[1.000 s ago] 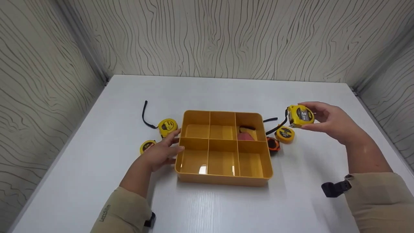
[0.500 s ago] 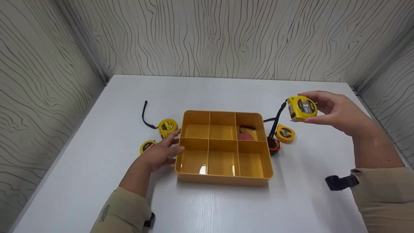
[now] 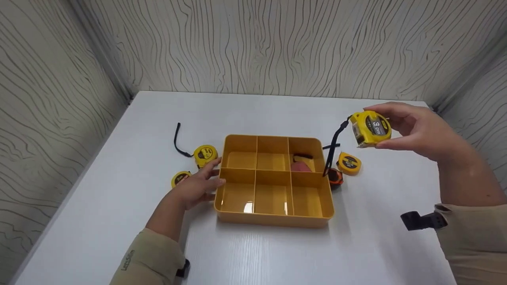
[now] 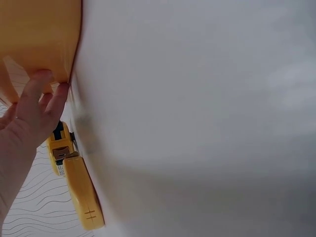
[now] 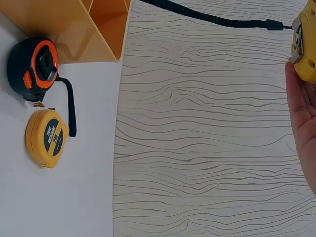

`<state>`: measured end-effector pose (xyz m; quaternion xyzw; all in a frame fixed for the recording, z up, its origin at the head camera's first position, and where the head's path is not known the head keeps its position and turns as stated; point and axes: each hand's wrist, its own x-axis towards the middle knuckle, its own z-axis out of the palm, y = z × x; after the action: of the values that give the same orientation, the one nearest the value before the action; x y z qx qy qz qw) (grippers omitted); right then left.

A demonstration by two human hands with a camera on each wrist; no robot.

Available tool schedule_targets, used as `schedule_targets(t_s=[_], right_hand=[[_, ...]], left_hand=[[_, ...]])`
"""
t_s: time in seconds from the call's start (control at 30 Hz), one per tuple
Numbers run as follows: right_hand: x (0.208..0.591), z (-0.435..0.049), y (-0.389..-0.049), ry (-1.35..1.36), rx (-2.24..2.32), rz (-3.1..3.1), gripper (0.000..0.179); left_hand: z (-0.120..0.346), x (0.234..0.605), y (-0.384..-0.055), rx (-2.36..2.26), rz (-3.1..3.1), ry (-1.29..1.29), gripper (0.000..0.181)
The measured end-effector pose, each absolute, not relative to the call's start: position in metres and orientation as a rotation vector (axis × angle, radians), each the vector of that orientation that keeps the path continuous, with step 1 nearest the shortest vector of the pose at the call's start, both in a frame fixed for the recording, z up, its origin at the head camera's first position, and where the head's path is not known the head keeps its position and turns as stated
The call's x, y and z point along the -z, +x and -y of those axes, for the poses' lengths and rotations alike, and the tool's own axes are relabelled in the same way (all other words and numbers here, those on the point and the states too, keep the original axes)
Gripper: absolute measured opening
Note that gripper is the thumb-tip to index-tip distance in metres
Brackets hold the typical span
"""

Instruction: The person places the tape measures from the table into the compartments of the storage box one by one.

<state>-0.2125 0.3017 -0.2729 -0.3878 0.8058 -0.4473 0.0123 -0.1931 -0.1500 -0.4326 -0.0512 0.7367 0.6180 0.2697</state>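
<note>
My right hand (image 3: pixel 422 132) pinches a yellow tape measure (image 3: pixel 371 129) between thumb and fingers, raised above the table at the right. Its label reads 3.0m, and a black wrist strap (image 3: pixel 335 143) dangles from it toward the box. With fingers extended, my left hand (image 3: pixel 194 189) rests against the left wall of a yellow six-compartment box (image 3: pixel 273 221). In the left wrist view its fingertips (image 4: pixel 59 94) touch the outside of that wall. A pinkish-red item (image 3: pixel 301 166) with a black strap lies in the back right compartment, partly hidden by the divider.
Left of the box lie two yellow tape measures (image 3: pixel 205 155), the nearer one (image 3: pixel 181 179) partly behind my left hand. On the right are a yellow tape measure (image 5: pixel 47 138) and a black-and-orange one (image 5: pixel 33 68) close to the box wall. Patterned panels (image 3: pixel 253 47) enclose the white table.
My right hand has lifted the yellow tape measure up and to the right, turning its label more toward the head camera. The strap swings below it. My left hand and the box stay put.
</note>
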Motion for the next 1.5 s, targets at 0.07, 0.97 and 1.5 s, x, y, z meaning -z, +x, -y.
schedule_targets(t_s=[0.07, 0.97, 1.5], right_hand=[[0.273, -0.299, -0.211, -1.217, 1.361, -2.524, 0.066], [0.330, -0.253, -0.202, -0.928, 0.905, -2.512, 0.059], [0.361, -0.234, -0.201, -0.879, 0.607, -2.550, 0.056]], left_hand=[[0.150, 0.433, -0.193, -1.662, -1.984, -0.149, 0.070], [0.151, 0.431, -0.194, -1.664, -1.965, -0.154, 0.071], [0.150, 0.431, -0.192, -1.681, -1.970, -0.149, 0.072]])
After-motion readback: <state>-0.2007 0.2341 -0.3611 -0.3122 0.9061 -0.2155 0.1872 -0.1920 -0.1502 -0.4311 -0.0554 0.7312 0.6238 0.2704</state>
